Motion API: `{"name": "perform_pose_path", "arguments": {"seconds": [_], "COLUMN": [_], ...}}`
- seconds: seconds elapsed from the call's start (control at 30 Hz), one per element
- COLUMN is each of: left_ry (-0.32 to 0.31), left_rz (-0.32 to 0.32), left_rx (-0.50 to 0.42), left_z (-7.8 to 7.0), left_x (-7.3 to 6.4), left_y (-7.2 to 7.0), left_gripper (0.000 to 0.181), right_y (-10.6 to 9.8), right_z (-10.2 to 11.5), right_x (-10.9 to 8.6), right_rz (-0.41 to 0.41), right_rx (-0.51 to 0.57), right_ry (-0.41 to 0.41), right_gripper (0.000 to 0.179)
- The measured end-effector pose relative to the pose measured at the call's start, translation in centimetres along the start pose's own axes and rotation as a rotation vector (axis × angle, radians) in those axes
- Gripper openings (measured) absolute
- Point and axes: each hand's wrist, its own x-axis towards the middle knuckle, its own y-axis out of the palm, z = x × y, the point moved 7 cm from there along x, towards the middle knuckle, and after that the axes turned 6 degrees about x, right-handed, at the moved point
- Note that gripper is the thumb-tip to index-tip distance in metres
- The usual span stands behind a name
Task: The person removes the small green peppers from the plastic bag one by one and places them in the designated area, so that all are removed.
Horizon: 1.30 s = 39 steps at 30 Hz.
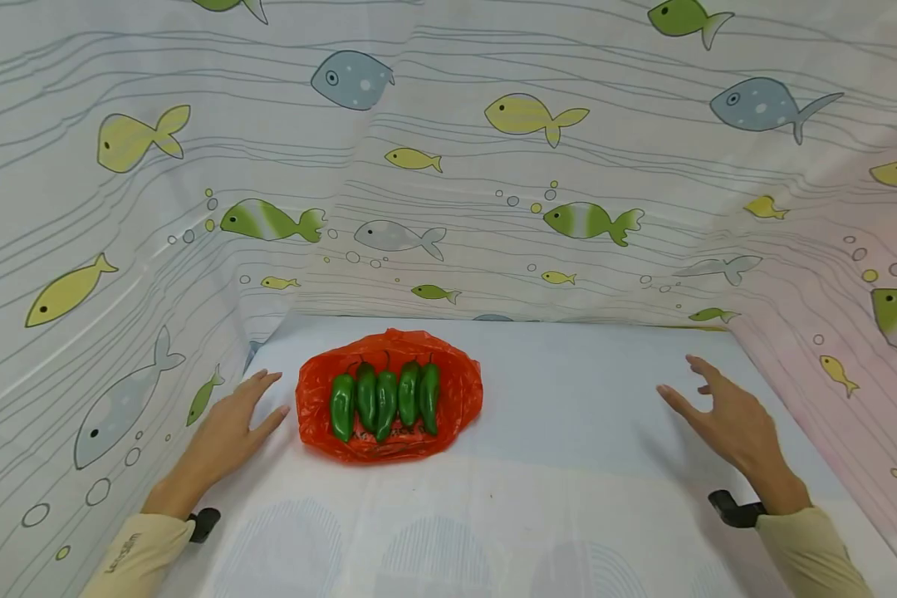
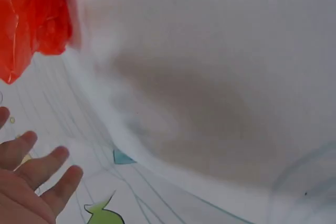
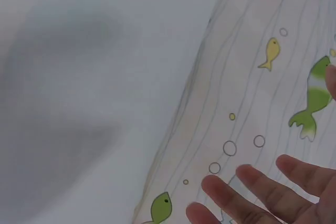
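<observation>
Several green chili peppers (image 1: 386,403) lie side by side on a crumpled red plastic bag (image 1: 459,415), left of the middle of the table in the head view. My left hand (image 1: 227,432) hovers just left of the bag, fingers spread and holding nothing. In the left wrist view the bag's edge (image 2: 50,19) shows at the top left, above the fingers (image 2: 44,166). Far to the right, my right hand (image 1: 736,419) hangs over the table with thumb and fingers apart. Nothing is in its fingers (image 3: 273,192) in the right wrist view.
The table (image 1: 568,399) has a pale cover with faint round patterns near its front. A fish-printed sheet (image 1: 463,199) walls it in at the back and on both sides. Each wrist carries a black strap mount (image 1: 736,511).
</observation>
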Motion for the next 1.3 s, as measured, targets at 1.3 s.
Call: {"name": "perform_pose_path", "arguments": {"seconds": [1.3], "left_ry": [-0.008], "left_rz": [0.185], "left_rx": [-0.569], "left_z": [-0.6], "left_x": [1.3], "left_y": [4.8], "left_gripper": [0.065], "right_y": [6.9], "right_z": [5.0], "right_x": [0.2], "right_rz": [0.128], "right_rx": [0.264], "right_ry": [-0.013], "right_gripper": [0.067]}}
